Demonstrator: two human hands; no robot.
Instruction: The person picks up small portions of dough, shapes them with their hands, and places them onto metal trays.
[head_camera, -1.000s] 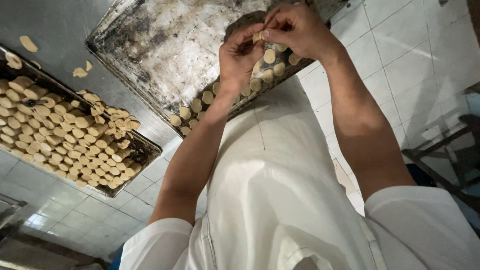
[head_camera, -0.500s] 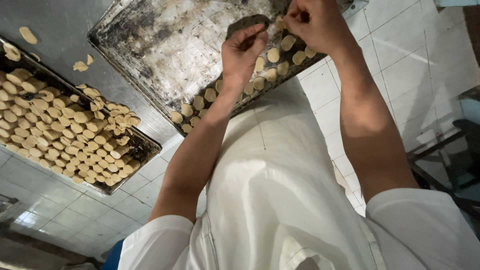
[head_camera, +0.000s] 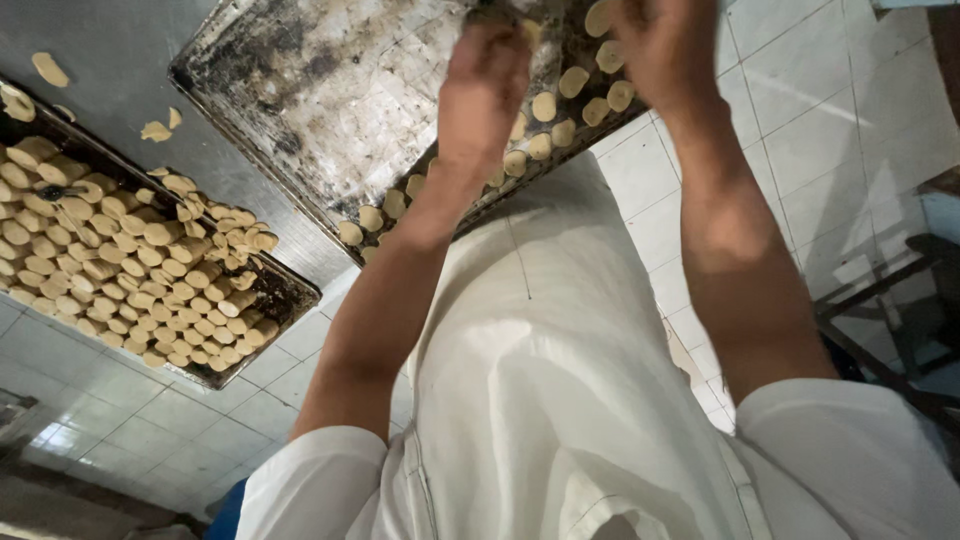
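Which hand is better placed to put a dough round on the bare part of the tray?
Probably the left hand: it is next to the bare part of the tray, while the right hand is over the dough rounds.

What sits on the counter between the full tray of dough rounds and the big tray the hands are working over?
In the head view, only a bare strip of grey counter separates the full tray from the big tray, with a few loose dough scraps on it.

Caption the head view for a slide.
Both hands, left hand and right hand, over round dough pieces on a worn baking tray.
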